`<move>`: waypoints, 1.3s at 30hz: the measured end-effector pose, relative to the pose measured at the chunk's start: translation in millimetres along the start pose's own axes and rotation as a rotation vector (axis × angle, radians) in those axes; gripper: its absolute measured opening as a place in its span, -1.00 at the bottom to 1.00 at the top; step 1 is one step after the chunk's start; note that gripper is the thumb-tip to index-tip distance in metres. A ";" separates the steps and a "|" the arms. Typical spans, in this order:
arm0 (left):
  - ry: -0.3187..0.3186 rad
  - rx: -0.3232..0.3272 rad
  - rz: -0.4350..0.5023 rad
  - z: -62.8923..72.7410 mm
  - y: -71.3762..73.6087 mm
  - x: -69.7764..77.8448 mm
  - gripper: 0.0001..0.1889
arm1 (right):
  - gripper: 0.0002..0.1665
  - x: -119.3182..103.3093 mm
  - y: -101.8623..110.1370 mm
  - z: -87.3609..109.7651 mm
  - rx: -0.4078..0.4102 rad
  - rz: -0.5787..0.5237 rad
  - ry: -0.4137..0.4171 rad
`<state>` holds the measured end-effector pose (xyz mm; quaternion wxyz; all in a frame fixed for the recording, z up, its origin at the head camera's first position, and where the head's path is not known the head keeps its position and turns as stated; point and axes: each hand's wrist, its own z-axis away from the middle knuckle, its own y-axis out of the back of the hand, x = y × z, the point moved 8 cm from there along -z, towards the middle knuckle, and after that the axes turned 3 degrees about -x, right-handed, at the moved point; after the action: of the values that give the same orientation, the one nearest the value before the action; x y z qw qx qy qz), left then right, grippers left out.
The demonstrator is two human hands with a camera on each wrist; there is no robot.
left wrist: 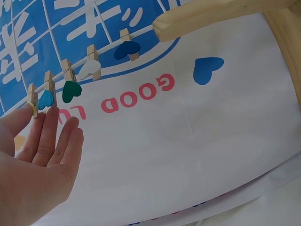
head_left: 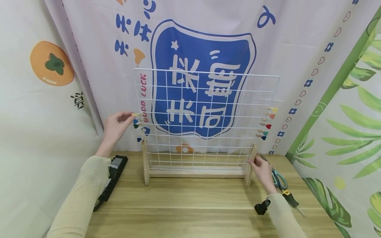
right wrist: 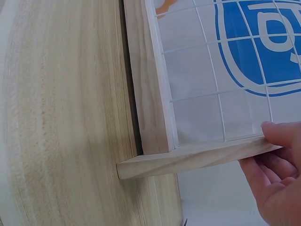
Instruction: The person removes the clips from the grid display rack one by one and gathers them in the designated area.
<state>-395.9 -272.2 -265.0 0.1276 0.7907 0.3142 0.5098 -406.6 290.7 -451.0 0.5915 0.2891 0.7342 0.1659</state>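
Note:
A white wire grid rack (head_left: pixel 205 120) stands upright in a wooden base (head_left: pixel 196 173). At its left edge my left hand (head_left: pixel 117 127) pinches a small wooden clothespin (left wrist: pixel 32 96) with a yellow heart, mostly covered by the thumb. Along that same edge, clothespins with a light blue heart (left wrist: pixel 45 100), a green heart (left wrist: pixel 71 91), a white heart (left wrist: pixel 89 69) and a dark blue heart (left wrist: pixel 127 50) are clipped. My right hand (head_left: pixel 263 170) holds the right wooden upright (right wrist: pixel 202 157) between thumb and fingers. Several heart clothespins (head_left: pixel 268 126) hang on the grid's right edge.
To the right on the wooden table (head_left: pixel 178 211) lie scissors (head_left: pixel 279 180), a screwdriver (head_left: pixel 291 199) and a small black object (head_left: pixel 262 208). A long black object (head_left: pixel 114 175) lies at the left, partly behind my sleeve. Printed curtains (head_left: pixel 98 39) hang close behind the rack.

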 end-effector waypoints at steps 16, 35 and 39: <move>0.013 0.011 0.003 3.4 5.3 0.8 -0.51 | -0.53 -0.3 -1.8 0.5 0.008 0.003 0.005; -0.003 0.031 -0.010 3.8 4.1 -0.2 -0.55 | -0.55 1.5 0.4 3.5 0.045 -0.001 0.015; -0.017 0.043 -0.019 3.1 4.9 -0.8 -0.57 | -0.56 1.4 -0.4 3.6 0.044 0.006 0.009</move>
<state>-391.6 -276.0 -264.4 0.1182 0.7944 0.3313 0.4952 -403.4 291.0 -453.2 0.5813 0.3034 0.7394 0.1527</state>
